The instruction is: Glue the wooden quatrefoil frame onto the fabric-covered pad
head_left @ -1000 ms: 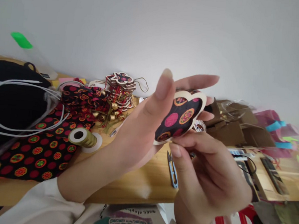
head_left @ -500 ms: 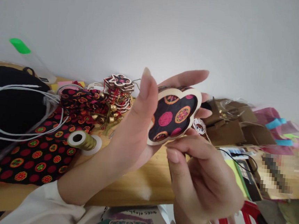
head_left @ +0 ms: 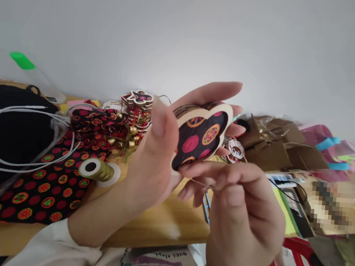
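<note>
Both hands are raised above the wooden table (head_left: 157,222). Left hand (head_left: 159,156) grips a flower-shaped ornament (head_left: 200,137), a pale wooden frame around dark cloth with pink and orange circles; the thumb presses on its near left edge and the fingers spread behind it, their tips showing past its top and right rim. Right hand (head_left: 239,213) sits just below and to the right of the ornament, its thumb and forefinger pinched on a thin thread (head_left: 202,184) that runs toward the ornament's lower edge. Where the thread joins the ornament is hard to make out, and the right hand's other fingers are curled and partly blurred.

Behind the left hand lie a stack of similar ornaments (head_left: 138,104) with small gold bells, a spread of patterned cloth (head_left: 45,187) and a spool of gold ribbon (head_left: 96,169). Scissors (head_left: 207,204) on the table are mostly covered by the right hand. Brown paper boxes (head_left: 275,148) at the right are out of focus, and a patch of the table beyond them is pixelated.
</note>
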`<state>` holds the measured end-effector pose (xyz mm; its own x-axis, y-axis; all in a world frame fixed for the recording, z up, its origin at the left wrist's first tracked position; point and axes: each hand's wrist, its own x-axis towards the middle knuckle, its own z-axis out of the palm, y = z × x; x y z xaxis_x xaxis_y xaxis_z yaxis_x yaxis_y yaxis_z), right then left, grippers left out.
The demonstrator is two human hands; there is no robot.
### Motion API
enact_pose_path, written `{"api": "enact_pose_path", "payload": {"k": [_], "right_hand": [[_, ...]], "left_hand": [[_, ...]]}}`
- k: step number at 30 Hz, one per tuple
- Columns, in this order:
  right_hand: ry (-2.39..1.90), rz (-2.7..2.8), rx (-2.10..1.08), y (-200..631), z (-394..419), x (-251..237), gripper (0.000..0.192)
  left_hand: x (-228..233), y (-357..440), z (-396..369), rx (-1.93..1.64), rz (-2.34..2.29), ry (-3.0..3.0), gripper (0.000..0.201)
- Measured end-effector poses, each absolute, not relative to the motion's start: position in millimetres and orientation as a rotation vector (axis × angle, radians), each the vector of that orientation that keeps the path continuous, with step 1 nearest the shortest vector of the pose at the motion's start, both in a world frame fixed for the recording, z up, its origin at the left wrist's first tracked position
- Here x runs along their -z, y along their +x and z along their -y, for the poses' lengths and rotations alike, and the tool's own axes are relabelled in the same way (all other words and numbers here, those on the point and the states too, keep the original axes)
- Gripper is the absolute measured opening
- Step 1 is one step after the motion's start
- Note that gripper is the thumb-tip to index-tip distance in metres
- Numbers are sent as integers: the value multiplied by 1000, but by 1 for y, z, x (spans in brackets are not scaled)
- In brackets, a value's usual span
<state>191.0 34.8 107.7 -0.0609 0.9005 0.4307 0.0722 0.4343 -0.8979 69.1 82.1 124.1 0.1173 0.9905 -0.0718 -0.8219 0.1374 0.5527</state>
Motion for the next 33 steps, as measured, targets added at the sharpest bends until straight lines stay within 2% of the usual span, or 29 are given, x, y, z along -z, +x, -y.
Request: {"api": "enact_pose_path", "payload": {"k": [3, 5, 7, 9, 11, 19, 25, 28, 33], "right_hand": [[-769, 1267, -1220, 188, -37, -110, 12], [-729, 1215, -1370, 188, -37, -111, 17], [-691, 1206, -1447, 189, -34, -112, 19], [-657, 1210, -1431, 190, -32, -111, 15], [-635, 1233, -1331, 192, -32, -109, 7], [-839, 1539, -519, 199, -48, -107, 28], [-927, 1525, 9, 183, -56, -110, 24], [-977, 1525, 190, 174, -61, -111, 15], [-981, 1488, 322, 165, -72, -113, 13]], "left_hand": [[-125, 71, -82, -1372, -372, 505, 53], [-125, 74, -83, -1373, -280, 575, 44], [-124, 76, -86, -1365, -208, 610, 35], [-124, 78, -88, -1360, -190, 603, 35], [-125, 79, -89, -1371, -208, 574, 43], [-123, 79, -90, -1255, -237, 440, 55], [-119, 79, -91, -1249, -245, 428, 50], [-120, 79, -90, -1241, -227, 426, 48], [-122, 80, -87, -1190, -240, 442, 48]]}}
